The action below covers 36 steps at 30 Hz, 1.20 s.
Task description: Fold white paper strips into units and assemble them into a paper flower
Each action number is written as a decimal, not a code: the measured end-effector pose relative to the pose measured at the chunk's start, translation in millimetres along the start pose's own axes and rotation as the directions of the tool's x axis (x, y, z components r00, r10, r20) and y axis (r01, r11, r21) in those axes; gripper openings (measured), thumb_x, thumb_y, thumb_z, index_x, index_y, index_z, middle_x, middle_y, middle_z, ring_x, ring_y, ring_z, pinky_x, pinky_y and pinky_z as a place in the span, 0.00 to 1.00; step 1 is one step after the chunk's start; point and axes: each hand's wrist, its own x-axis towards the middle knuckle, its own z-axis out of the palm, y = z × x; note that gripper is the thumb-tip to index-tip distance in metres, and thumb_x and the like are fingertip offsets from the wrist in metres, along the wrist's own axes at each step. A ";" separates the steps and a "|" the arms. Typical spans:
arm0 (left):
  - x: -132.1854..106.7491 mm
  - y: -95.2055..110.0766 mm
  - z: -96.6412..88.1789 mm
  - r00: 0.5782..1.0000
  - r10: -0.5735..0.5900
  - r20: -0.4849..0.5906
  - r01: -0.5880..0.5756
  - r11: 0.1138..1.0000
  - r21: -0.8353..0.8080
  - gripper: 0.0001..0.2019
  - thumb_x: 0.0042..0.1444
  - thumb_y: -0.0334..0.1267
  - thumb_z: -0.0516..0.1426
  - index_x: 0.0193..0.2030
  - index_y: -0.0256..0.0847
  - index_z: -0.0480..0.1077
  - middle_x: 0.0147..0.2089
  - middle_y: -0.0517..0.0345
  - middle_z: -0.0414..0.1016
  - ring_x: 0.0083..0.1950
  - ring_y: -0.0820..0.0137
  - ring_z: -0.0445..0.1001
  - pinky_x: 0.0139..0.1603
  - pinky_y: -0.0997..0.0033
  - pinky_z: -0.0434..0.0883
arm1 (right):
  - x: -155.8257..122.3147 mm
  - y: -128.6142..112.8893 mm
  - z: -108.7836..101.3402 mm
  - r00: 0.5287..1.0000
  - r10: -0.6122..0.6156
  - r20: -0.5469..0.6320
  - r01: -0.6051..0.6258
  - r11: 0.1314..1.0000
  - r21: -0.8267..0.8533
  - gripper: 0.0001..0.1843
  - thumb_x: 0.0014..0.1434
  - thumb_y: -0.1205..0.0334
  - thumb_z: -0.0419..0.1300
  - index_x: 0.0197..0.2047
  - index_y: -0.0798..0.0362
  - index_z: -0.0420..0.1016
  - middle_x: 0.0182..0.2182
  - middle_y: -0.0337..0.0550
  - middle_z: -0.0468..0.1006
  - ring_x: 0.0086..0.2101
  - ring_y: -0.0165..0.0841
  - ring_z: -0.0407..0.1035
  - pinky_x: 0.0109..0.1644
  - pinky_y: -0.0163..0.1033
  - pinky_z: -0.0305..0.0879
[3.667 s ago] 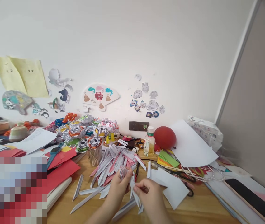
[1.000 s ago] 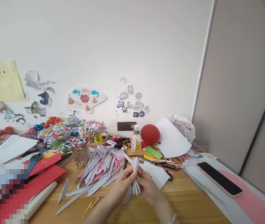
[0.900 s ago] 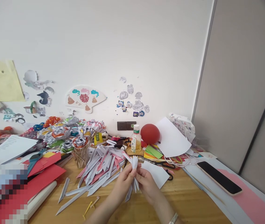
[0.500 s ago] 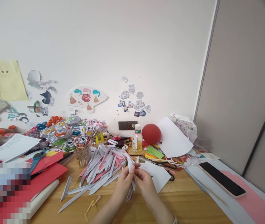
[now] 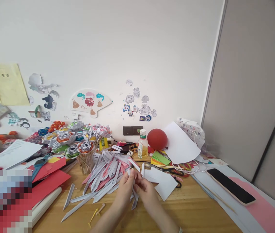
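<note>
My left hand [image 5: 125, 187] and my right hand [image 5: 145, 190] meet over the wooden table [image 5: 195, 210], fingers pinched together on a small bundle of folded white paper strips [image 5: 134, 198] whose pointed ends hang down between the hands. Just behind the hands lies a big heap of similar white and pink folded strips [image 5: 108, 171]. A loose white sheet [image 5: 163, 184] lies to the right of my right hand.
Paper roses in a holder [image 5: 84, 149], red paper sheets [image 5: 51, 176], a small bottle [image 5: 142, 148], a red balloon [image 5: 157, 139], scissors [image 5: 173, 173] and a black phone [image 5: 230, 190] crowd the table. Single strips [image 5: 68, 197] and yellow bits [image 5: 93, 215] lie at front left.
The bundle was held upright and fanned a second ago; my hands have since lowered it and closed over it, so only its lower tips show. The view has shifted slightly.
</note>
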 end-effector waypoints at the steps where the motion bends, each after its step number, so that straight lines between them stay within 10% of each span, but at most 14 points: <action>1: 0.2 -1.3 -0.4 1.000 0.015 -0.010 -0.015 1.000 0.005 0.20 0.49 0.55 0.53 0.21 0.38 0.63 0.23 0.61 0.65 0.27 0.72 0.63 0.30 0.75 0.63 | 0.1 1.9 1.6 1.000 -0.004 -0.001 0.004 1.000 0.008 0.26 0.50 0.45 0.59 0.44 0.57 0.71 0.38 0.48 0.75 0.40 0.40 0.69 0.45 0.42 0.63; 9: -1.3 -7.2 0.6 0.987 -0.087 -0.135 0.084 0.996 -0.028 0.21 0.49 0.57 0.52 0.20 0.40 0.59 0.19 0.65 0.61 0.18 0.77 0.60 0.20 0.78 0.62 | -5.8 10.4 17.4 0.997 0.002 -0.071 -0.007 0.997 -0.077 0.28 0.55 0.42 0.52 0.55 0.48 0.62 0.46 0.46 0.70 0.44 0.38 0.65 0.44 0.41 0.62; 16: 2.0 -0.3 -2.2 0.967 -0.255 0.014 0.255 0.966 -0.028 0.22 0.47 0.59 0.52 0.36 0.40 0.63 0.19 0.66 0.66 0.10 0.77 0.59 0.06 0.79 0.56 | -5.6 2.7 16.9 0.973 0.226 0.036 -0.227 0.938 0.260 0.36 0.47 0.38 0.57 0.54 0.49 0.59 0.21 0.32 0.62 0.19 0.25 0.53 0.22 0.32 0.49; 36: -2.9 15.1 -4.9 0.981 -0.143 0.129 0.137 0.989 0.055 0.19 0.53 0.55 0.49 0.30 0.39 0.64 0.24 0.62 0.70 0.11 0.80 0.60 0.08 0.81 0.57 | -7.7 -8.5 11.6 0.921 0.288 0.262 -0.382 0.795 0.471 0.23 0.44 0.42 0.62 0.31 0.52 0.61 0.18 0.29 0.62 0.15 0.21 0.50 0.22 0.31 0.48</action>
